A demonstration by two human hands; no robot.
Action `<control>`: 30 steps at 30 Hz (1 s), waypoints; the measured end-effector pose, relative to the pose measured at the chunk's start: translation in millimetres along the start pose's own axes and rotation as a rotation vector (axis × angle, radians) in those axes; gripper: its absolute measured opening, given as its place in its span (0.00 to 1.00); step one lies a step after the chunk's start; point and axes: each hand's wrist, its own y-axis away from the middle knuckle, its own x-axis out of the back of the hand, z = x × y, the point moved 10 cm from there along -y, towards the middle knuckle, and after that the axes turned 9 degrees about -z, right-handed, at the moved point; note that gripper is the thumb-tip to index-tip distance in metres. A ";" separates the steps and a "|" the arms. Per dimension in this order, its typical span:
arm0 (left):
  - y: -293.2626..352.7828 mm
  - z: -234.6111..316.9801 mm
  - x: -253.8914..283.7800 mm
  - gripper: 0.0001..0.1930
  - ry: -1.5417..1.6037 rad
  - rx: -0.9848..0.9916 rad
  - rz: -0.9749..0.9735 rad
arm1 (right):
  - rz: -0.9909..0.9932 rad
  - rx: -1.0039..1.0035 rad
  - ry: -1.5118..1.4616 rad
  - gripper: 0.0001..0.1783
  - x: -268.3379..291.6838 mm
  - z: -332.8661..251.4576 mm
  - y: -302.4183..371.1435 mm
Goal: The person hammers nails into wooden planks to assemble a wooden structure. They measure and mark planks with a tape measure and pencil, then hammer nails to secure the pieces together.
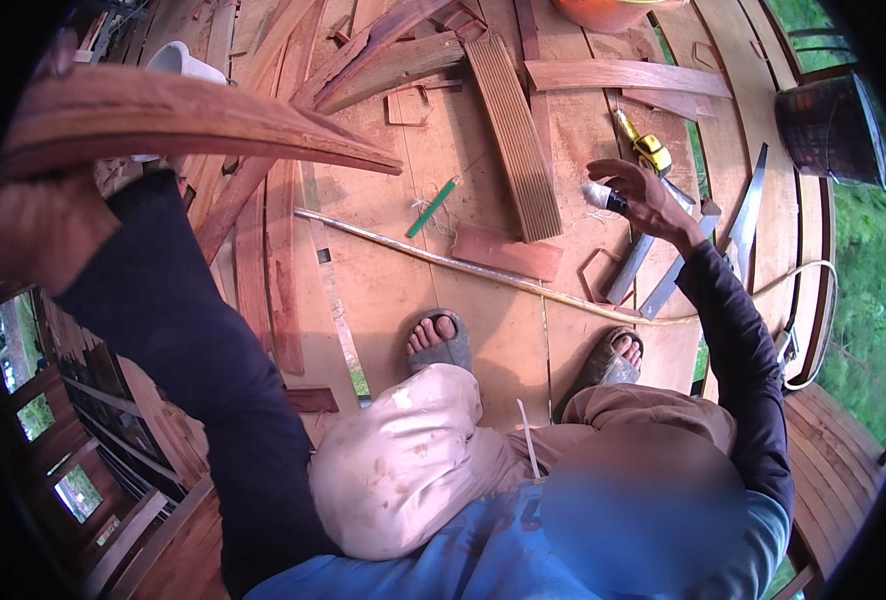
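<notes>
A broad, light-brown wooden plank floor point(508, 335) spreads under everything here; over its left part, a long, curved, reddish wooden board point(173, 112) is raised in the person's left hand point(38, 225), fingers wrapped around it; a straight, brown, grooved wooden plank point(513, 140) lies right of the board's tip; the right hand point(651, 200) hangs near a yellow-and-black tape measure point(652, 152); a slim green pencil point(434, 207) lies left of the grooved plank; a small, rounded, white-and-black object point(596, 193) sits grasped in the right hand's curled fingers.
</notes>
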 end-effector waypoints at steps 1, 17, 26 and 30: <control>8.0 -3.4 4.1 0.20 0.038 0.040 -0.013 | 0.007 0.005 -0.004 0.26 1.7 -2.0 0.1; 64.5 -48.4 -46.7 0.32 0.024 0.020 0.148 | 0.084 0.101 -0.010 0.25 3.1 -67.9 -7.2; 28.5 -47.2 -78.5 0.40 0.244 0.143 0.100 | 0.003 0.411 0.245 0.51 -119.1 -164.5 -47.3; 70.3 -104.1 -50.8 0.38 0.287 0.336 0.298 | -0.037 0.275 0.071 0.51 -136.8 -144.7 -45.7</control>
